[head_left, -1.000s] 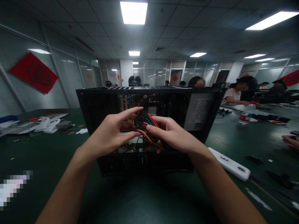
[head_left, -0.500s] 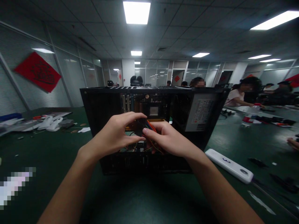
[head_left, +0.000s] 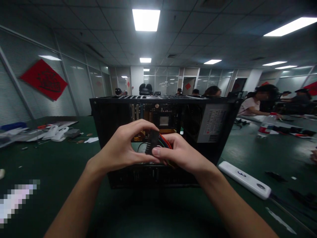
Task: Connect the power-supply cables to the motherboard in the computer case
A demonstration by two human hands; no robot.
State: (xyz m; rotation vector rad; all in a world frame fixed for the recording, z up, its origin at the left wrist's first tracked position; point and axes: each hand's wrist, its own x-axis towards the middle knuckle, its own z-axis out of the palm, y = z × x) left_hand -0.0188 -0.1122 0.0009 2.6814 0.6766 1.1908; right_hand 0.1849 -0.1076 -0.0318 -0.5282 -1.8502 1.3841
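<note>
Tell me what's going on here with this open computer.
A person is holding a black connector with a bundle of coloured wires between both hands. The left hand pinches it from one side, the right hand from the other. They hold it just in front of an open black computer case standing on a dark green table. A white power strip lies to the right. Other people sit farther back.
</note>
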